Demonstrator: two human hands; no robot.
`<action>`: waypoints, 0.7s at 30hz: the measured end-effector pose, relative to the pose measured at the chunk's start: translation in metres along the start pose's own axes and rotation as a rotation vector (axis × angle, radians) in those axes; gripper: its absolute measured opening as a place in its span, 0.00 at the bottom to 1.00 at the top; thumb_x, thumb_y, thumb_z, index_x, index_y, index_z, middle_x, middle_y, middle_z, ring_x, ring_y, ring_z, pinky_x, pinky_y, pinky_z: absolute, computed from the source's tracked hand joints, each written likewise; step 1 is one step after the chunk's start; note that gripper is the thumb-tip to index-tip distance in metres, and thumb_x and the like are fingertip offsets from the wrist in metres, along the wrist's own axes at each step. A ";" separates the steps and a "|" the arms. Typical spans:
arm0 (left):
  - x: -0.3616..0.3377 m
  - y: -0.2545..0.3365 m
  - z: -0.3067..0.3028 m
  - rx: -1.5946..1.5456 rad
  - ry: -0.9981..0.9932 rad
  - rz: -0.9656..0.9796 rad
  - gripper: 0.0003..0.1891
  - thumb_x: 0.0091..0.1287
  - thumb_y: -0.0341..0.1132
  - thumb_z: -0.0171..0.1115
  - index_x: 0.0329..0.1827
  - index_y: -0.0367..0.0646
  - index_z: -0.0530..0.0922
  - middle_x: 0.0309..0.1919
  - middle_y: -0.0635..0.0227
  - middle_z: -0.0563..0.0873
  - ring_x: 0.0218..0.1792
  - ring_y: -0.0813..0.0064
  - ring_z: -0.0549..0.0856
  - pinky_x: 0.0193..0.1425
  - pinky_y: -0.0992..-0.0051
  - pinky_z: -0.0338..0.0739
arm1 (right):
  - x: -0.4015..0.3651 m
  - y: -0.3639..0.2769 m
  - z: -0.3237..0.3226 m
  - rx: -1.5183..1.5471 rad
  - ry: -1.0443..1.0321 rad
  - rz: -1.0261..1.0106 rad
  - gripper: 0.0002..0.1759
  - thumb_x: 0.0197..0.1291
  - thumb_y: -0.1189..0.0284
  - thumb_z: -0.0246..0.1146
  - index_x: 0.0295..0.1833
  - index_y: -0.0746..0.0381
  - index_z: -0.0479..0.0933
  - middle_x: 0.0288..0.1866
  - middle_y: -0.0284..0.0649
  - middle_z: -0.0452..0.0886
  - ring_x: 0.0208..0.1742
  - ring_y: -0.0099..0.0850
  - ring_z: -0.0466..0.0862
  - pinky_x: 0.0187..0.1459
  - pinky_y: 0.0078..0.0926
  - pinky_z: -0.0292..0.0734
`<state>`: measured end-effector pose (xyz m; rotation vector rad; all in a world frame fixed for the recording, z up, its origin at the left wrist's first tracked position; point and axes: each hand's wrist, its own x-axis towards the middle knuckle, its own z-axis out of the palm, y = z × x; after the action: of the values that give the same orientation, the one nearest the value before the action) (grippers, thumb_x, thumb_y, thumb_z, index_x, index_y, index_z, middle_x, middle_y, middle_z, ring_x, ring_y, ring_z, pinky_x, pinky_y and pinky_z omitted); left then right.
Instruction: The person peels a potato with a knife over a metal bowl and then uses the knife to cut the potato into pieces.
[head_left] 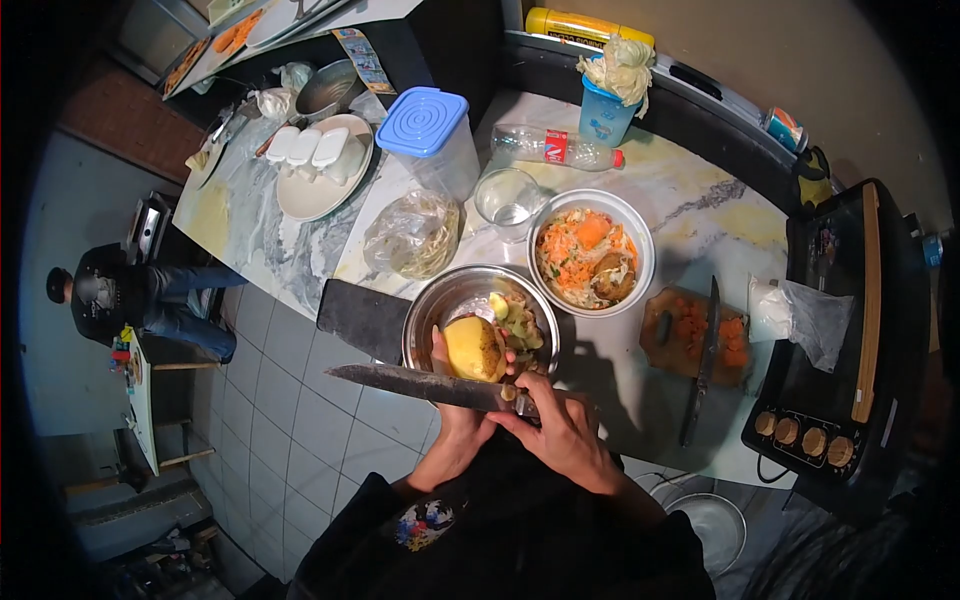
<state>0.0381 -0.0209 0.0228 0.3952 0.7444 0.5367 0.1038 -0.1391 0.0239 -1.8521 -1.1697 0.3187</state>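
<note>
My left hand (461, 425) is wrapped round a large, partly peeled potato (474, 349), yellow with brown skin on its right side. In my right hand (560, 425) is a broad-bladed knife (430, 387), its blade pointing left, just below the potato. Both are over the near part of a steel bowl (413, 310), which holds peelings (522, 330) and a small pale piece. Behind it to the right, a white bowl (647, 245) contains shredded orange and white vegetables. My left fingers are partly hidden behind the potato and the blade.
A cutting board (655, 355) with orange pieces and another knife (709, 350) lies right, beside a toaster oven (820, 400). Behind the bowls are a glass (508, 200), plastic bag (410, 235), lidded container (430, 140) and bottle (555, 148). A person (130, 295) stands far left.
</note>
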 end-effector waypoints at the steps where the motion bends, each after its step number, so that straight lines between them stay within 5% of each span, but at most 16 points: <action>1: 0.001 0.000 -0.002 -0.028 -0.016 -0.016 0.31 0.72 0.64 0.42 0.54 0.42 0.72 0.36 0.59 0.82 0.32 0.69 0.82 0.35 0.71 0.80 | 0.001 0.000 0.000 0.007 0.013 -0.016 0.28 0.51 0.62 0.76 0.51 0.65 0.72 0.36 0.45 0.84 0.30 0.43 0.87 0.29 0.32 0.80; 5: 0.003 -0.003 -0.011 0.020 -0.013 -0.026 0.30 0.73 0.62 0.41 0.57 0.43 0.71 0.40 0.59 0.82 0.32 0.69 0.82 0.32 0.71 0.80 | 0.004 0.002 0.001 0.008 0.038 -0.077 0.29 0.56 0.60 0.72 0.54 0.67 0.73 0.27 0.44 0.83 0.27 0.38 0.86 0.27 0.29 0.80; 21: -0.002 0.000 -0.006 0.094 -0.055 -0.008 0.34 0.73 0.65 0.38 0.50 0.39 0.73 0.33 0.59 0.82 0.32 0.70 0.83 0.39 0.73 0.80 | 0.005 -0.008 -0.002 -0.038 0.146 -0.081 0.27 0.47 0.62 0.78 0.44 0.64 0.71 0.29 0.42 0.82 0.26 0.38 0.85 0.27 0.30 0.78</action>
<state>0.0326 -0.0209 0.0193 0.4919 0.7199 0.4824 0.1030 -0.1354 0.0327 -1.8226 -1.1531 0.1147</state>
